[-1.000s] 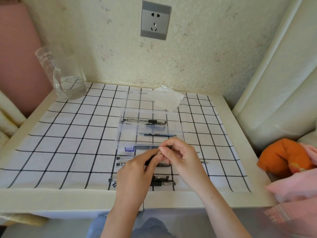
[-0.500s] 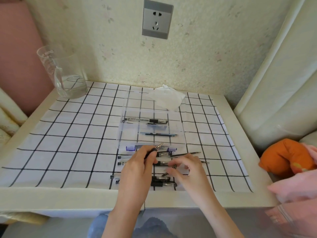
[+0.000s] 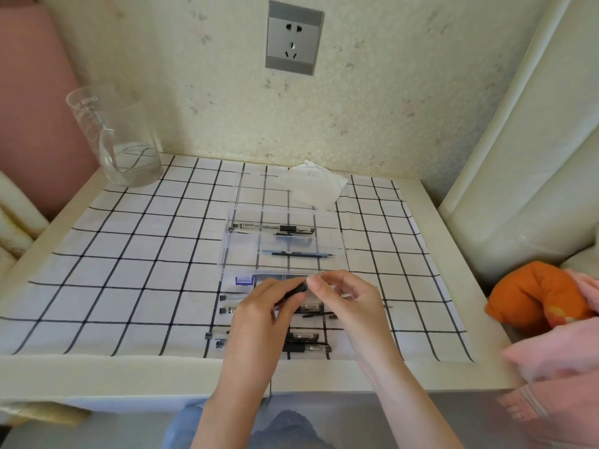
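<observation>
- Hands, seen from the head camera: both forearms are reaching in from the near edge of the desk (image 3: 129,372), and the two hands are meeting just in front of a clear organiser box (image 3: 329,222).
- The left hand (image 3: 262,311) is curling its fingers and thumb round the barrel of a black pen (image 3: 297,288), holding it slanted with its upper end pointing up and to the right.
- The right hand (image 3: 351,301) is pinching that upper end between thumb and forefinger, while its other fingers are hanging loosely bent.
- The pen is being held clear of the checked cloth (image 3: 129,270), touching both hands, close to the box's near wall.
- The box is sitting on the cloth at mid desk, with dividers running across it.
- A compartment toward the back is holding a clear pen with a black clip (image 3: 272,227).
- The next compartment forward is holding a thin dark refill (image 3: 298,253).
- The nearest compartment is lying mostly hidden behind the hands, with a small blue piece (image 3: 243,280) showing at its left end.
- Loose pens (image 3: 306,348) are lying on the cloth between the box and the near edge, partly covered by the hands.
- A glass jug (image 3: 120,140) is standing at the far left corner, holding a little water.
- A crumpled tissue (image 3: 312,187) is lying behind the box.
</observation>
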`<state>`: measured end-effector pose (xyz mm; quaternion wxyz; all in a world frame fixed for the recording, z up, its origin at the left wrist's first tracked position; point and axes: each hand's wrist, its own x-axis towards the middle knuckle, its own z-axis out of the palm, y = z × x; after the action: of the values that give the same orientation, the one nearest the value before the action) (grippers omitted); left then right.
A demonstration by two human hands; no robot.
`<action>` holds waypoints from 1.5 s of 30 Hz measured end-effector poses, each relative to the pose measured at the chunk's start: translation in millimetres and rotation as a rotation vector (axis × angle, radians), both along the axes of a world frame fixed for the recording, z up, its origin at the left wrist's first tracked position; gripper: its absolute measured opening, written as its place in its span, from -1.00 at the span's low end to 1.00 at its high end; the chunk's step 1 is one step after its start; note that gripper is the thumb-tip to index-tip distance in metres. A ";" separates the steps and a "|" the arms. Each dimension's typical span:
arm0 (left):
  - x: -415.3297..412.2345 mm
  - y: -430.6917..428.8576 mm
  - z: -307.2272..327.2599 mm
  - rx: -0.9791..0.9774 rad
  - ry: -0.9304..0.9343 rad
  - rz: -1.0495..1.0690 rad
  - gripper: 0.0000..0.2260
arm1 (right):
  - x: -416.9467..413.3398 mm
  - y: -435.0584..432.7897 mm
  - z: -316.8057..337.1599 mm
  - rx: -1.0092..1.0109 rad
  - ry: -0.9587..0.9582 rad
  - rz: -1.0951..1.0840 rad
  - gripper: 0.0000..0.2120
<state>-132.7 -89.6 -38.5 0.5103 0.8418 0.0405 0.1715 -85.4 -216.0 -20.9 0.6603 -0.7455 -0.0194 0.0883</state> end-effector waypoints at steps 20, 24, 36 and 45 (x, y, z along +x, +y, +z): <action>1.5 -0.8 14.3 -0.204 0.044 0.008 -0.71 | 1.3 12.1 9.3 0.284 0.162 0.100 -0.84; 2.2 -0.4 13.2 -0.211 0.044 0.018 -0.76 | 2.3 12.4 6.9 0.283 0.213 0.082 -0.73; 3.2 -0.6 14.8 -0.186 0.040 -0.001 -0.71 | 3.3 13.2 3.6 0.245 0.216 0.065 -0.74; 4.7 -1.2 12.3 -0.156 0.033 -0.005 -0.68 | 2.0 14.2 2.1 0.250 0.201 0.077 -0.73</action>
<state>-128.0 -90.9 -26.2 0.5740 0.8022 0.0602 0.1527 -83.5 -201.8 -18.9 0.7427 -0.6436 0.0076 0.1846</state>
